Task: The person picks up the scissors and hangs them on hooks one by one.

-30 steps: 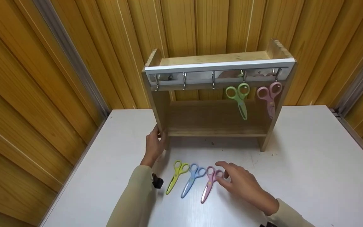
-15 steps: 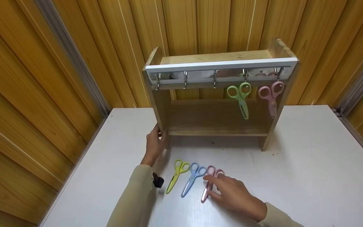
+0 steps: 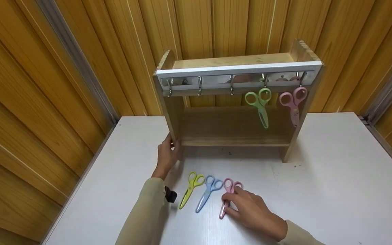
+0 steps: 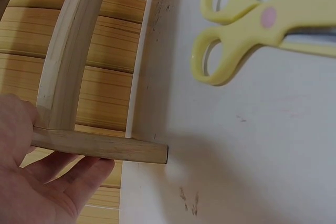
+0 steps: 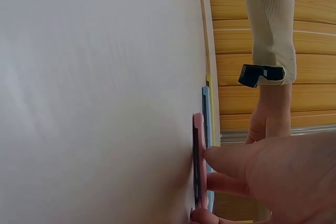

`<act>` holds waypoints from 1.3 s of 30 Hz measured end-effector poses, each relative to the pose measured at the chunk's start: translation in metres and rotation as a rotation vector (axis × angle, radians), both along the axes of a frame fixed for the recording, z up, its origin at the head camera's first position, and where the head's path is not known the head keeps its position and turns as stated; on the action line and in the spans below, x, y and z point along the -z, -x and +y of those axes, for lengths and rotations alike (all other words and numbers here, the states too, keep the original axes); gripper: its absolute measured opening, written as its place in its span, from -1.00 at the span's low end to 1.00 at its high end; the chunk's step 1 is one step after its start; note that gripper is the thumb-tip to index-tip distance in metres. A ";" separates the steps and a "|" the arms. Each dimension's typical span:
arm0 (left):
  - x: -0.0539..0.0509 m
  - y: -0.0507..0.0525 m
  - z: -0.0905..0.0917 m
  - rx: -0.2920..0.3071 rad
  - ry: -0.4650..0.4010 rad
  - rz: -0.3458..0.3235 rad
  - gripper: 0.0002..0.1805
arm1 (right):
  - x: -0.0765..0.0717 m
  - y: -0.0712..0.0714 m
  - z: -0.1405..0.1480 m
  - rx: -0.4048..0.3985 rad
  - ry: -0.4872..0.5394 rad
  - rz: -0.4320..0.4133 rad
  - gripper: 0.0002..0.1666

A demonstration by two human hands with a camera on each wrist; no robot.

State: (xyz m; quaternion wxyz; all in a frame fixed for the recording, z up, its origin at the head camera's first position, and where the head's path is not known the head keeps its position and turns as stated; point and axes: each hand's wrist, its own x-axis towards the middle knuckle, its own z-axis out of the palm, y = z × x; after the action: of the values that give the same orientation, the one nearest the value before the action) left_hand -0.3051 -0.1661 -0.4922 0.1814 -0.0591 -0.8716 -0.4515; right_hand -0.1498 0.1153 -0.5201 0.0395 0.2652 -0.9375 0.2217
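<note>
On the white table, my right hand (image 3: 254, 209) pinches a pair of pink scissors (image 3: 229, 191) around the blades, thumb on one side and fingers on the other. The handle loops face the rack, and part of the blades is hidden. Beside them lie blue scissors (image 3: 208, 190) and yellow scissors (image 3: 190, 188), apart from either hand. My left hand (image 3: 167, 157) grips the left side panel of a wooden rack (image 3: 235, 141). In the left wrist view its fingers wrap that panel's edge (image 4: 105, 146). The right wrist view shows my thumb against the pink scissors (image 5: 199, 124).
A rail with several metal hooks (image 3: 231, 89) runs across the rack's top front. Green scissors (image 3: 262, 110) and another pink pair of scissors (image 3: 294, 110) hang from the two rightmost hooks. Wood-patterned walls (image 3: 228, 30) stand behind and on both sides.
My right hand has come left and down from beside the pink scissors' handles onto their blades and closed there. The scissors have shifted slightly. My left hand has stayed on the rack.
</note>
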 end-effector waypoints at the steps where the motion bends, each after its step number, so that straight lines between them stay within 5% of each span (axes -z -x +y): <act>1: 0.000 0.000 0.000 0.003 -0.004 0.001 -0.53 | 0.000 0.000 0.000 0.004 0.001 0.001 -0.84; 11: 0.000 0.001 -0.003 0.016 -0.010 0.038 -0.56 | 0.003 0.001 0.005 0.035 0.036 0.003 -0.72; 23: 0.001 0.001 -0.001 0.014 -0.026 0.007 -0.54 | -0.002 -0.001 0.018 0.071 -0.007 0.006 -0.76; 33: 0.002 0.003 -0.002 0.010 -0.024 -0.001 -0.55 | -0.005 0.000 0.030 0.109 -0.020 -0.088 -0.82; 39: 0.003 0.004 -0.002 0.013 -0.025 0.008 -0.54 | -0.004 -0.003 0.042 0.144 -0.059 -0.006 -0.66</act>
State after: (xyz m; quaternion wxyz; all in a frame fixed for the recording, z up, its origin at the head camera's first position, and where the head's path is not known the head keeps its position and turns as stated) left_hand -0.3086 -0.1685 -0.4950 0.1828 -0.0644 -0.8647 -0.4633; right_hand -0.1467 0.1573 -0.5160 0.0444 0.1976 -0.9604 0.1913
